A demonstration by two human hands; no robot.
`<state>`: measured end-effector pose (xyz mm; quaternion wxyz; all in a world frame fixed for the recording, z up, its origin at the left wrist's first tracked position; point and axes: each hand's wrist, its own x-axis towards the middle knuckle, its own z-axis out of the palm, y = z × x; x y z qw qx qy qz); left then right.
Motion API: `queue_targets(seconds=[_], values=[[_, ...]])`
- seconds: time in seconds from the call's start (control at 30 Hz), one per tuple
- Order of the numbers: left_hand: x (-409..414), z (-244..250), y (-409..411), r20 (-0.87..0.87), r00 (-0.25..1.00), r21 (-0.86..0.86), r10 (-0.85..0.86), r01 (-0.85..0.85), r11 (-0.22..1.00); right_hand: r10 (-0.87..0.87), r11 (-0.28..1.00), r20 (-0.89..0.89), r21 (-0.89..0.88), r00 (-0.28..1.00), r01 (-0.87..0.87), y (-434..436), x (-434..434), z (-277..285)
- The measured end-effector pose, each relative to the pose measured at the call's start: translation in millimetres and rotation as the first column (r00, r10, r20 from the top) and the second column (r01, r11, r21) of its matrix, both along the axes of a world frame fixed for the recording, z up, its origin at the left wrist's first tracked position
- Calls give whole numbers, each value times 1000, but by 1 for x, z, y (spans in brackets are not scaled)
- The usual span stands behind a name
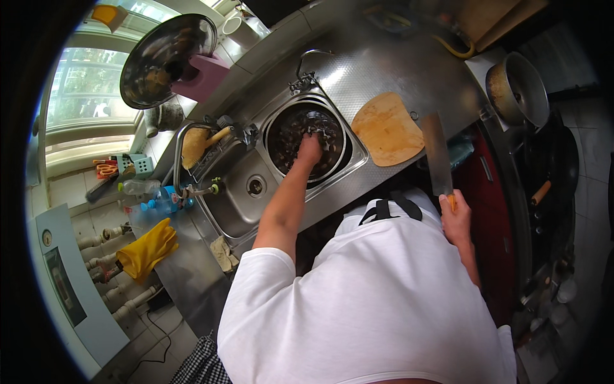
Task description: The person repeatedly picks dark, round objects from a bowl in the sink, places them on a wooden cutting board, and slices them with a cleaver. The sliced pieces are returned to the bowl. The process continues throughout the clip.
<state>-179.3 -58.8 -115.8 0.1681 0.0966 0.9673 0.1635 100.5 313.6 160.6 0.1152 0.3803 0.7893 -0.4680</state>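
Observation:
My left hand (310, 147) reaches down into a large round metal basin (269, 152) that sits in the right sink bowl. Dark brown pieces of food (292, 129), too blurred to name exactly, fill the basin in what looks like dark water. The fingertips are hidden among them, so their grip cannot be made out. At my right side, my right hand (455, 218) is closed round the wooden handle of a cleaver (437, 156). Its broad blade points away from me, over the counter's front edge and beside a wooden cutting board (387, 129).
Left of the basin is a second sink bowl (235, 206) under a curved faucet (180, 158). Another faucet (302, 81) rises behind the basin. A dented metal pot (501, 89) stands at the right. Yellow rubber gloves (146, 249) hang at the left, near plastic bottles (165, 199).

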Motion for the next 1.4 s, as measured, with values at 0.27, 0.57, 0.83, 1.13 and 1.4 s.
queue_targets(seconds=[0.27, 0.57, 0.83, 1.13, 1.4], values=[[45, 63, -18, -89, 971, 362, 222, -176, 915, 20, 1000, -70, 13, 997, -19, 1, -1, -15], [68, 119, 122, 94, 992, 659, -87, 3, 752, 107, 992, -126, -53, 986, -115, 7, -18, -20], [43, 93, 160, -206, 956, 544, -208, 289, 788, 106, 993, -89, -34, 990, -110, 11, -22, -19], [61, 84, 168, -177, 984, 554, -34, 128, 822, 181, 983, -136, 9, 974, -181, 5, -29, -26], [65, 81, 178, -193, 981, 532, 31, 78, 843, 216, 976, -189, 11, 958, -218, -9, -40, -43]])
